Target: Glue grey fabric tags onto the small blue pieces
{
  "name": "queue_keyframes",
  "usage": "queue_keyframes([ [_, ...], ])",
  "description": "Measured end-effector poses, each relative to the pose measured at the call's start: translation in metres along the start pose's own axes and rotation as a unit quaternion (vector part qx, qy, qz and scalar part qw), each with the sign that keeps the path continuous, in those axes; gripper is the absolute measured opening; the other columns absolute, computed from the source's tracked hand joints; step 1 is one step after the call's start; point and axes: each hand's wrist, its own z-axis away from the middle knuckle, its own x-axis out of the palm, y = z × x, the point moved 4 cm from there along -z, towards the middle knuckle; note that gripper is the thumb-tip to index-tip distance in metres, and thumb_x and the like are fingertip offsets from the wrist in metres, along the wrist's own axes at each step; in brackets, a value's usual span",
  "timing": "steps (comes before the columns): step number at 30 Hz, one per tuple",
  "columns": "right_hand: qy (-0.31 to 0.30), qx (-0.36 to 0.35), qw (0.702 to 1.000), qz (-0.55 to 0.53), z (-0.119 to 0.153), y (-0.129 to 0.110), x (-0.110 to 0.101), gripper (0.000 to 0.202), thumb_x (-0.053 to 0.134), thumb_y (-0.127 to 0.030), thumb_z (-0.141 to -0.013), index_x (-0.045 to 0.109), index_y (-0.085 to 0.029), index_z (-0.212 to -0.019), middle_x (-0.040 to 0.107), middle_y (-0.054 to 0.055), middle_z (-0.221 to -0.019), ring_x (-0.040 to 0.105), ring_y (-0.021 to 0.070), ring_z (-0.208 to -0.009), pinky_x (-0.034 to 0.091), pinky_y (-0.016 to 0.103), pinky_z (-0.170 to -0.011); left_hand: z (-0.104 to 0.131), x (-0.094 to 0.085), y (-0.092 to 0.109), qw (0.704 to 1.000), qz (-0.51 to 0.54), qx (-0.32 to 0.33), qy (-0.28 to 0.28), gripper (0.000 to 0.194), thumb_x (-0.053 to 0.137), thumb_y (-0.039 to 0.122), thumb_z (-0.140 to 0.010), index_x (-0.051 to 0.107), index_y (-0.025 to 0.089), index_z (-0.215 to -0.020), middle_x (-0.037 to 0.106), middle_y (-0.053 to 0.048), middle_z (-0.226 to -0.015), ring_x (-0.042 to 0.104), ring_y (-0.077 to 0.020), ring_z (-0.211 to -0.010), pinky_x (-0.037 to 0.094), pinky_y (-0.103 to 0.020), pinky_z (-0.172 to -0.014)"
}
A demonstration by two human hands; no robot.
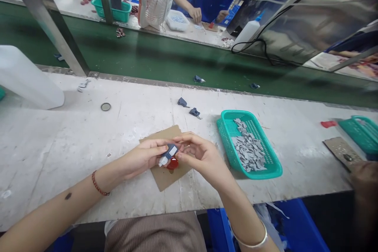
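Between my two hands is a small dark blue plastic part (pixel 172 149) with a pale rectangle on its side and a whitish tip pointing down to the left. My left hand (pixel 144 156) pinches it between thumb and fingers. The curled fingers of my right hand (pixel 203 157) close around its right end, with the thumb against it; some fingertips are hidden. Just below the part, a red round cap (pixel 173 163) rests on a brown cardboard piece (pixel 165 179). Two similar blue parts, one nearer the belt (pixel 182 102) and another (pixel 194 112), lie beyond my hands.
To the right stands a green basket (pixel 223 138) of small grey pieces. A green conveyor belt (pixel 147 63) carries several blue parts. A white container (pixel 32 82) and a bottle cap (pixel 105 106) are on the left. Co-workers sit across the belt; another person's hand (pixel 366 177) is far right.
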Motion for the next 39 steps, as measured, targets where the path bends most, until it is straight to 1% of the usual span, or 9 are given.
queue_keyframes([
  [9,0.074,-0.020,0.997,0.026,0.006,0.004,0.007,0.022,0.075,-0.023,-0.076,0.071,-0.024,-0.098,0.064,0.004,-0.097,0.060,0.0168,-0.080,0.055,0.033,-0.076,0.002,0.009,0.001,0.997,-0.065,0.045,0.001,0.026,0.059,0.036,-0.090,0.072,0.015,-0.098,0.052,-0.001,-0.073,0.043,-0.0118,-0.065,0.037,-0.027,-0.066],
  [14,0.118,-0.063,0.991,0.027,0.011,0.001,0.013,0.019,0.071,-0.021,-0.079,0.071,-0.025,-0.098,0.058,0.007,-0.108,0.060,0.0219,-0.102,0.054,0.035,-0.086,0.005,0.012,0.001,0.994,-0.090,0.067,0.009,0.027,0.065,0.033,-0.087,0.068,0.021,-0.111,0.060,-0.004,-0.091,0.049,-0.0125,-0.071,0.039,-0.027,-0.068],
  [16,0.116,-0.085,0.989,0.038,0.014,0.000,0.017,0.021,0.065,-0.019,-0.084,0.070,-0.027,-0.103,0.058,0.007,-0.110,0.058,0.0224,-0.108,0.053,0.035,-0.088,0.005,0.010,0.000,0.991,-0.102,0.086,0.022,0.025,0.069,0.029,-0.085,0.068,0.021,-0.108,0.060,-0.004,-0.096,0.048,-0.0109,-0.071,0.039,-0.026,-0.067],
  [21,0.045,-0.125,0.986,0.105,0.030,-0.006,0.015,0.038,0.060,-0.017,-0.090,0.061,-0.032,-0.125,0.057,0.006,-0.129,0.053,0.0228,-0.122,0.048,0.039,-0.101,0.002,0.004,-0.001,0.996,-0.028,0.065,0.049,0.023,0.067,0.030,-0.087,0.069,0.018,-0.106,0.052,0.001,-0.078,0.041,-0.0065,-0.060,0.038,-0.021,-0.062],
  [24,0.095,-0.118,0.976,0.156,0.039,-0.002,-0.021,0.031,0.059,-0.023,-0.092,0.063,-0.030,-0.122,0.060,0.007,-0.128,0.059,0.0231,-0.112,0.052,0.038,-0.090,0.001,-0.004,0.008,0.993,0.008,0.080,0.088,0.020,0.070,0.027,-0.083,0.070,0.016,-0.100,0.055,-0.001,-0.086,0.042,-0.0041,-0.058,0.037,-0.019,-0.058],
  [28,0.272,-0.062,0.919,0.277,0.045,0.019,-0.111,0.020,0.057,-0.031,-0.091,0.071,-0.024,-0.103,0.069,0.009,-0.107,0.065,0.0241,-0.093,0.053,0.038,-0.078,0.001,-0.017,0.024,0.979,0.002,0.138,0.153,0.016,0.075,0.025,-0.076,0.066,0.015,-0.084,0.055,0.000,-0.083,0.039,-0.0031,-0.053,0.035,-0.018,-0.054],
  [31,0.265,0.001,0.887,0.379,0.037,0.040,-0.166,0.025,0.054,-0.034,-0.090,0.072,-0.021,-0.102,0.072,0.010,-0.105,0.067,0.0258,-0.088,0.053,0.039,-0.075,-0.001,-0.021,0.033,0.969,-0.044,0.158,0.186,0.020,0.076,0.031,-0.076,0.063,0.016,-0.081,0.052,0.001,-0.080,0.038,-0.0035,-0.052,0.034,-0.019,-0.052],
  [35,0.138,0.039,0.868,0.475,0.018,0.057,-0.187,0.026,0.052,-0.030,-0.090,0.075,-0.018,-0.096,0.074,0.012,-0.102,0.069,0.0286,-0.092,0.053,0.037,-0.075,-0.010,-0.029,0.043,0.949,-0.135,0.173,0.227,0.027,0.074,0.039,-0.077,0.062,0.016,-0.082,0.050,0.002,-0.080,0.034,-0.0033,-0.050,0.029,-0.020,-0.050],
  [39,0.122,0.033,0.865,0.486,0.011,0.058,-0.184,0.024,0.054,-0.027,-0.088,0.075,-0.017,-0.087,0.074,0.012,-0.093,0.069,0.0295,-0.087,0.052,0.038,-0.074,-0.034,-0.057,0.072,0.879,-0.298,0.239,0.285,0.025,0.064,0.041,-0.080,0.058,0.017,-0.083,0.051,0.001,-0.078,0.034,-0.0056,-0.051,0.028,-0.022,-0.050],
])
